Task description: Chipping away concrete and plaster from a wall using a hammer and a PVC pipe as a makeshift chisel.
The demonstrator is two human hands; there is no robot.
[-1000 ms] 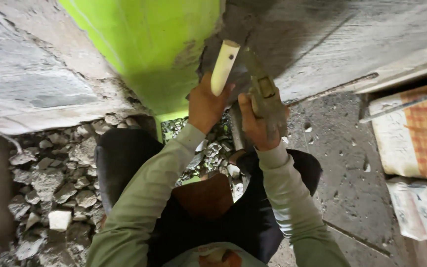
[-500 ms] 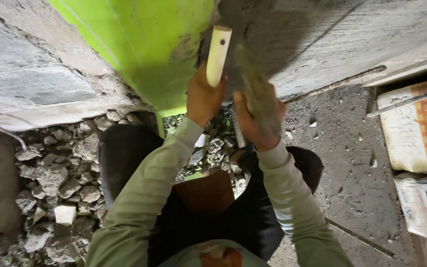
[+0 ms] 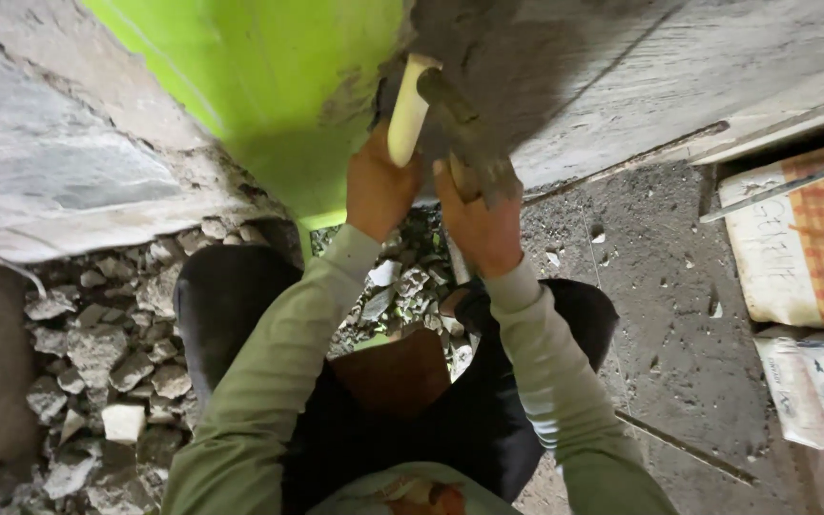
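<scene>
Rubble (image 3: 97,372) lies at left below the green wall (image 3: 269,86). Left hand (image 3: 379,191), fingers clenched, holds a pale chisel (image 3: 409,110) against the wall edge. Right hand (image 3: 479,215) grips a hammer (image 3: 464,133) beside it. Chipping appears underway; the next blow calls for square contact.

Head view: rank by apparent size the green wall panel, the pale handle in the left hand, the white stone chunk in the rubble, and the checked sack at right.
1. green wall panel
2. checked sack, cut off by the frame edge
3. pale handle, partly hidden by the left hand
4. white stone chunk; close to the handle, so that order is unsure
</scene>
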